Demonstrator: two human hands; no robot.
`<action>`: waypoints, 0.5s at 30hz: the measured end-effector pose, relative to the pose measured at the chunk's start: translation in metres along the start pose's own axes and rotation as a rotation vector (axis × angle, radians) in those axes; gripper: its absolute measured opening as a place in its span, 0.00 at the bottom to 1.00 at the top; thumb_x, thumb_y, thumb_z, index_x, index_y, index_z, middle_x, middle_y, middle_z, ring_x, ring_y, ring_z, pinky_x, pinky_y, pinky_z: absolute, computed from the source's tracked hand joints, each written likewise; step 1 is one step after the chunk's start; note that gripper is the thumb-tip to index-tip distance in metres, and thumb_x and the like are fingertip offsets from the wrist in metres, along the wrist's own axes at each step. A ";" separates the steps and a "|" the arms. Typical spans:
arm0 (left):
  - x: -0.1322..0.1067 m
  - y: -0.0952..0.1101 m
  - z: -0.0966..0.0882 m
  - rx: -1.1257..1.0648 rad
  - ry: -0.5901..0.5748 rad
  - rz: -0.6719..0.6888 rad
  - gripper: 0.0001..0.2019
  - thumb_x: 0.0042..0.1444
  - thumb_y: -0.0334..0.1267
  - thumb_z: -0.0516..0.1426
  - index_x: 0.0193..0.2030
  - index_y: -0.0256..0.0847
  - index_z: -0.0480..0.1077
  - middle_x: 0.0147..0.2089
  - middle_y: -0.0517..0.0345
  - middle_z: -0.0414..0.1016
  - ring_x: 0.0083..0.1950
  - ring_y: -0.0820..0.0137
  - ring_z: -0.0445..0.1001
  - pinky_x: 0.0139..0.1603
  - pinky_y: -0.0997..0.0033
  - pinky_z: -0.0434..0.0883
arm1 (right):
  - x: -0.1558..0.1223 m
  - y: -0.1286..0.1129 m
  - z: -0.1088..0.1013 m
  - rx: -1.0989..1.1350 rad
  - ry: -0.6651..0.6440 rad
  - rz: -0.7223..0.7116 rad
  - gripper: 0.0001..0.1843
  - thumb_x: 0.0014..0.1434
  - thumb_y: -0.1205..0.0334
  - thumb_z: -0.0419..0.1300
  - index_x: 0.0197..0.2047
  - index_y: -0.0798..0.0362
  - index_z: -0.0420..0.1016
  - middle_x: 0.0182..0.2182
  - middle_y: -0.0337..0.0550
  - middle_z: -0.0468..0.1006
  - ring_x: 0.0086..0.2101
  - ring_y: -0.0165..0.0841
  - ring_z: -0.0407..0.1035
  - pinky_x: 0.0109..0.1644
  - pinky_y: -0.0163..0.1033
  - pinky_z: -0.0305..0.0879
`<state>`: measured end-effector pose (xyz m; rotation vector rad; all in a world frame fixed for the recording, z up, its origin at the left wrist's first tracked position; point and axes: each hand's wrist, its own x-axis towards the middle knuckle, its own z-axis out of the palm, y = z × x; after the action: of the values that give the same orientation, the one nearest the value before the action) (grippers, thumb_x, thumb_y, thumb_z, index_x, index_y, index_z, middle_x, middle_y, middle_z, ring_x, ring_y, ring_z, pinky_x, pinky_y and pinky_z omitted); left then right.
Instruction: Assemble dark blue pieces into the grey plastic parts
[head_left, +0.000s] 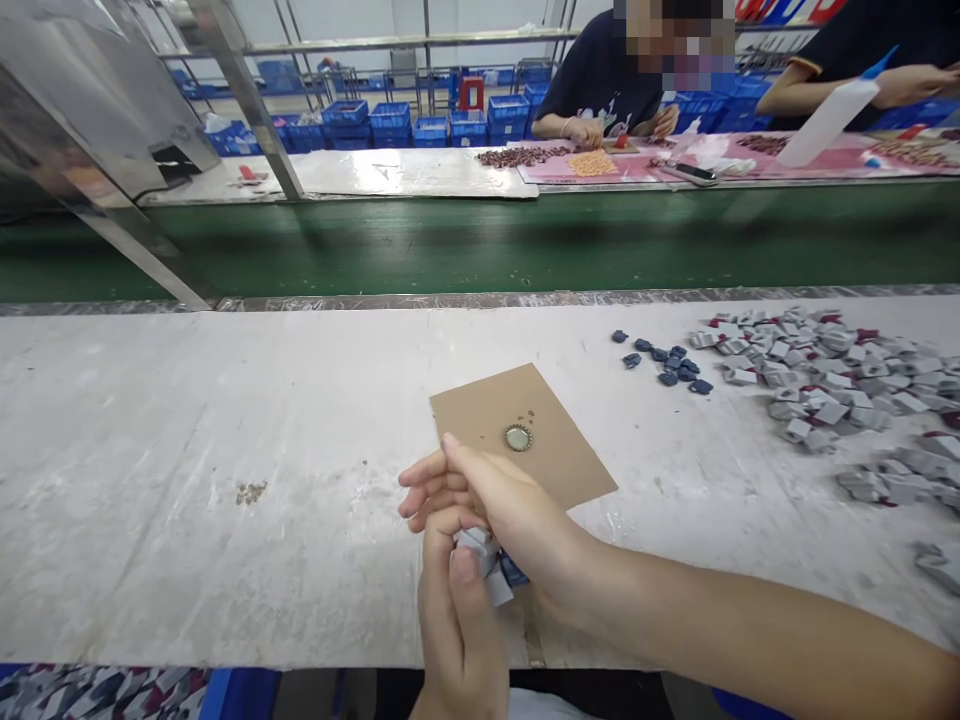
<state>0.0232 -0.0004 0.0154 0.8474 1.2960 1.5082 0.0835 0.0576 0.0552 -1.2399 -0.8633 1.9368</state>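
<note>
Both my hands meet near the table's front edge. My left hand (457,620) comes up from below, its thumb pressing on small grey parts (480,548) with a dark blue piece (513,572) beside them. My right hand (487,500) reaches in from the right and closes over the same parts, fingers curled. Just beyond the hands lies a brown cardboard sheet (540,420) with a small round metal cap (517,437) on it.
A heap of grey parts (825,375) and several dark blue pieces (667,365) lie at the right. A green conveyor belt (480,245) runs behind the table. Two other people work at a far bench with pink mats (622,168). Blue crates stand behind.
</note>
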 end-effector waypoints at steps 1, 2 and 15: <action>0.000 0.000 0.000 0.030 0.012 0.106 0.14 0.56 0.52 0.53 0.31 0.48 0.73 0.33 0.60 0.72 0.35 0.68 0.68 0.35 0.74 0.66 | -0.002 -0.001 0.003 0.022 -0.025 0.039 0.23 0.61 0.45 0.47 0.34 0.53 0.75 0.33 0.45 0.79 0.35 0.33 0.73 0.41 0.39 0.69; 0.000 0.000 0.000 0.054 0.023 0.191 0.13 0.57 0.52 0.52 0.32 0.48 0.73 0.34 0.59 0.73 0.38 0.67 0.69 0.38 0.73 0.66 | -0.004 -0.002 0.005 0.048 -0.050 0.076 0.24 0.61 0.44 0.46 0.33 0.53 0.74 0.31 0.45 0.79 0.33 0.32 0.73 0.40 0.39 0.69; -0.023 0.002 -0.011 0.190 0.060 0.087 0.17 0.52 0.58 0.53 0.33 0.51 0.75 0.37 0.58 0.75 0.42 0.60 0.70 0.39 0.65 0.67 | -0.028 0.013 0.011 -0.097 -0.015 -0.058 0.37 0.53 0.29 0.39 0.23 0.53 0.70 0.19 0.44 0.73 0.26 0.34 0.70 0.29 0.38 0.67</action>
<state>0.0201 -0.0259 0.0164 0.9975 1.4806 1.5044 0.0798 0.0263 0.0619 -1.2439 -1.0008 1.8792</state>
